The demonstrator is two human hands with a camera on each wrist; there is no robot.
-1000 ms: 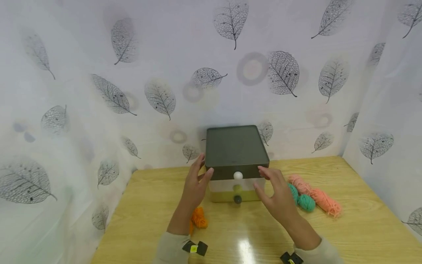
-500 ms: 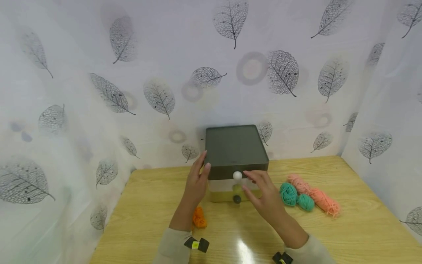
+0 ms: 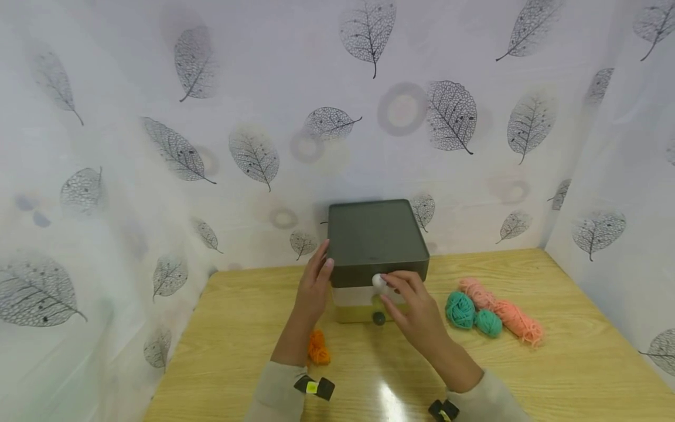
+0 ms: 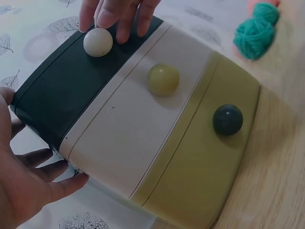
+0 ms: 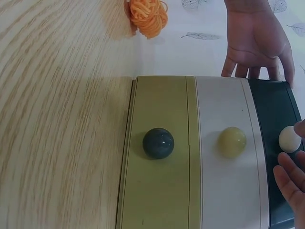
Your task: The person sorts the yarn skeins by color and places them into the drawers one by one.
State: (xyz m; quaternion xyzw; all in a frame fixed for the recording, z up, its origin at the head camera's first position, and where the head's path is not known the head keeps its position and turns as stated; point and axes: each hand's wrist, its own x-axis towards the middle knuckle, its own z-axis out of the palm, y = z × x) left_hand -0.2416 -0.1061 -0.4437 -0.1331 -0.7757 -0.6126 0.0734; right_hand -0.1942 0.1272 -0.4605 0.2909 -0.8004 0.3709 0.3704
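1. White knob (image 4: 97, 43), on the dark upper band of the drawer box (image 3: 377, 231), sits right at the right hand (image 3: 416, 310), touched by a fingertip.
2. Right grip: thumb and fingers are slightly parted about the knob; I cannot tell whether they have closed on it.
3. Left hand (image 3: 313, 288): grip wide, fingers spread against the box's left side.
4. Lower down the front are a yellowish knob (image 4: 163, 79) and a dark knob (image 4: 228, 119).
5. Worktop (image 3: 237, 328): orange yarn (image 3: 319, 348) lies beside the left forearm.

No legible lettering, numbers or signs anywhere.
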